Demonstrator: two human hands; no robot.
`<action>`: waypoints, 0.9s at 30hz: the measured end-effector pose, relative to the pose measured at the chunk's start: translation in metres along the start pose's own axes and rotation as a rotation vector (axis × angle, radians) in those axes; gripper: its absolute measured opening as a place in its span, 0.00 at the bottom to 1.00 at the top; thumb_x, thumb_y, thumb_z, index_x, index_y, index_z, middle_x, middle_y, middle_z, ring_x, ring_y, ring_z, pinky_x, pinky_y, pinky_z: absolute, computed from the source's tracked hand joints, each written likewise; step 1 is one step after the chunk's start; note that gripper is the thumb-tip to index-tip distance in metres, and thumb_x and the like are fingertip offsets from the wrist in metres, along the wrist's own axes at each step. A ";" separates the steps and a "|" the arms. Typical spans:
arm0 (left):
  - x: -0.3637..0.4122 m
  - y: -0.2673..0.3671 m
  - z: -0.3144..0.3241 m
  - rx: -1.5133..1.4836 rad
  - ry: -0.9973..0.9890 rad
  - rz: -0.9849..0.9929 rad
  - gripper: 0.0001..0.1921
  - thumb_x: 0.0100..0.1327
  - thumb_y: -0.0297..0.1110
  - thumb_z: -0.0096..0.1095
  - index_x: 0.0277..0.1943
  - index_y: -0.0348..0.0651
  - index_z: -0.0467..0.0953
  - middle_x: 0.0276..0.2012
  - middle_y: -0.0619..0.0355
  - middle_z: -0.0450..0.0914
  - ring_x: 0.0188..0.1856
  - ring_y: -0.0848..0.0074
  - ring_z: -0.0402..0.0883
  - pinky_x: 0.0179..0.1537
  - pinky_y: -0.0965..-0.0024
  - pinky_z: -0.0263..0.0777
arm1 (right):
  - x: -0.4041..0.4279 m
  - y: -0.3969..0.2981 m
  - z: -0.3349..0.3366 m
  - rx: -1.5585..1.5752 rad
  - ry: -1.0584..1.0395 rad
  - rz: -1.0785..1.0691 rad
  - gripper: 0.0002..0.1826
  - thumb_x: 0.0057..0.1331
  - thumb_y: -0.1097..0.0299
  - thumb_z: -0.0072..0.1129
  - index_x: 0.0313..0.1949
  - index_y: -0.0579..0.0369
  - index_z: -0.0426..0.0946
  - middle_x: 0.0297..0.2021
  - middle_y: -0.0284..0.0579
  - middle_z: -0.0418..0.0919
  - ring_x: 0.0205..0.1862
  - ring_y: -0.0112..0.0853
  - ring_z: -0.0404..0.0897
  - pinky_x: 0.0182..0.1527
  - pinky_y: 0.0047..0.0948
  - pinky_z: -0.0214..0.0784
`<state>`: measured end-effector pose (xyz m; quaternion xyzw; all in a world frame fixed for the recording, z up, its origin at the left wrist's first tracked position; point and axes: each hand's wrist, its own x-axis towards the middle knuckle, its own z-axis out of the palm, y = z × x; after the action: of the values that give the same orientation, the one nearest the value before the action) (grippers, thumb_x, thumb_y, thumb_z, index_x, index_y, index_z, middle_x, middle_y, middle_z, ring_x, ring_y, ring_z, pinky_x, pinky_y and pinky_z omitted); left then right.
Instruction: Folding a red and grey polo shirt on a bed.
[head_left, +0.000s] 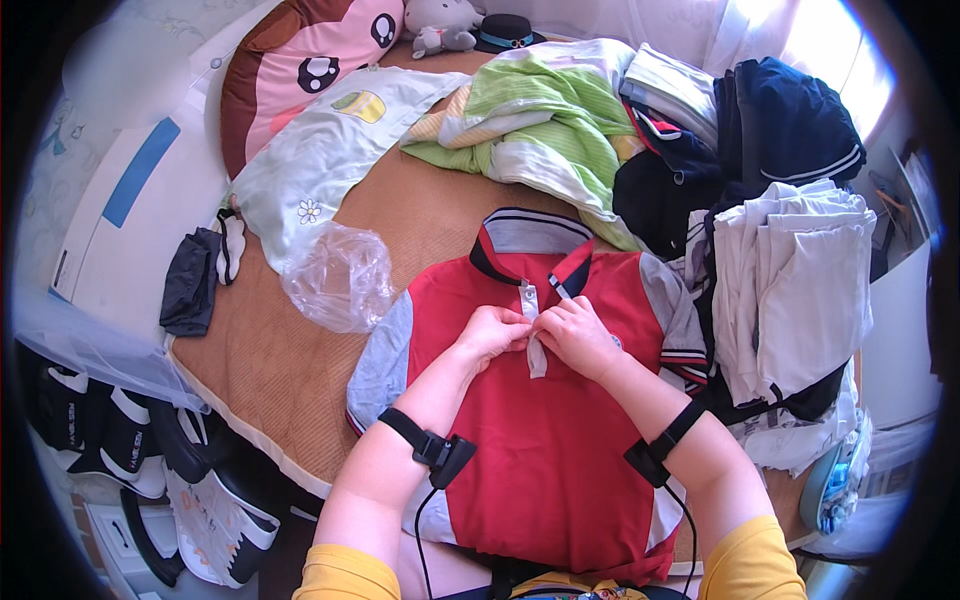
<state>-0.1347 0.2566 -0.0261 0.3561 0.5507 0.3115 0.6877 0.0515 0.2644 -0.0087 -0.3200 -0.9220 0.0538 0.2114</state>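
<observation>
A red polo shirt (517, 442) with grey sleeves lies face up before me, its collar (536, 232) pointing away. Both hands meet at its light button placket (529, 300) below the collar. My left hand (491, 330) pinches the placket's edge between thumb and fingers. From the other side, my right hand (574, 334) grips the same strip, fingertips touching those of the left. One button shows above my fingers; whatever lies between the fingertips is hidden. The placket's lower end hangs loose below them.
Folded white garments (795, 292) and dark clothes (802, 127) are stacked at the right. A green striped cloth (540, 112) lies beyond the shirt. To the left are a clear plastic bag (341, 277), a pale pillow (315, 165) and dark folded fabric (191, 281). Shoes (217, 517) stand below the mat's edge.
</observation>
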 end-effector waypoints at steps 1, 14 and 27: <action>0.000 0.000 0.000 0.018 -0.007 0.004 0.08 0.62 0.28 0.63 0.42 0.33 0.78 0.34 0.57 0.82 0.33 0.79 0.81 0.38 0.77 0.78 | 0.000 0.001 0.000 -0.001 0.032 -0.006 0.04 0.59 0.66 0.58 0.31 0.49 0.74 0.29 0.32 0.76 0.38 0.30 0.74 0.44 0.33 0.61; -0.005 -0.012 0.011 0.284 0.057 0.151 0.15 0.52 0.24 0.67 0.44 0.30 0.78 0.35 0.55 0.82 0.38 0.77 0.81 0.42 0.75 0.74 | 0.005 -0.012 -0.002 -0.032 -0.055 0.178 0.05 0.56 0.64 0.60 0.27 0.48 0.80 0.28 0.33 0.78 0.39 0.32 0.74 0.45 0.35 0.59; -0.015 -0.010 0.007 0.163 -0.079 0.086 0.10 0.61 0.30 0.63 0.44 0.35 0.78 0.35 0.61 0.80 0.34 0.81 0.76 0.39 0.76 0.71 | 0.011 -0.006 -0.022 0.117 -0.269 0.330 0.06 0.56 0.64 0.63 0.32 0.48 0.80 0.34 0.35 0.80 0.43 0.35 0.74 0.44 0.37 0.59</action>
<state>-0.1309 0.2380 -0.0252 0.4464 0.5306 0.2808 0.6636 0.0496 0.2660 0.0163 -0.4438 -0.8722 0.1834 0.0931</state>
